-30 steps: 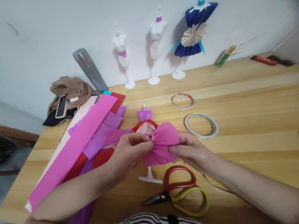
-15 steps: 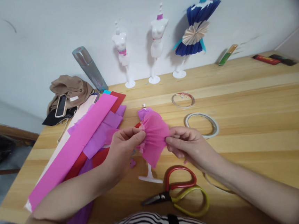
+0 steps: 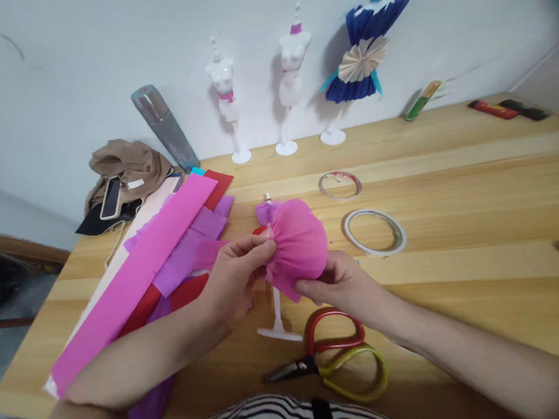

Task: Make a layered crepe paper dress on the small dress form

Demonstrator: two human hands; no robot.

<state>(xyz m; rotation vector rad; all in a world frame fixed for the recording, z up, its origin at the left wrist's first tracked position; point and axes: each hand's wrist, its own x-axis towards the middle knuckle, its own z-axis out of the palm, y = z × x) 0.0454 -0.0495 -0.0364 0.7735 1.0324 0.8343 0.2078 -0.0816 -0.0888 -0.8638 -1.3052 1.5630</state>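
Observation:
A gathered piece of pink crepe paper [image 3: 299, 237] fans out between my hands over the table. My left hand [image 3: 238, 272] pinches its bunched left edge between thumb and fingers. At the lower right edge, my right hand [image 3: 343, 292] grips the paper with the thumb in front and the fingers behind. Just behind the paper lies a small dress form with a purple top [image 3: 266, 212]; its white stand [image 3: 279, 327] shows below, and its middle is hidden. Scissors [image 3: 324, 359] with one red and one yellow handle lie close to my body.
Pink, purple and red crepe paper [image 3: 134, 284] is piled at left, near a brown cloth [image 3: 129, 164], phone [image 3: 111, 198] and bottle [image 3: 167, 128]. Along the wall stand two white dress forms [image 3: 291, 65] and one in blue paper [image 3: 361, 59]. Tape rolls [image 3: 399, 235] lie at right.
My right hand has moved down along the pink paper's edge, and the fan has spread rounder and turned upward to the right. My left hand keeps its pinch on the gathered edge.

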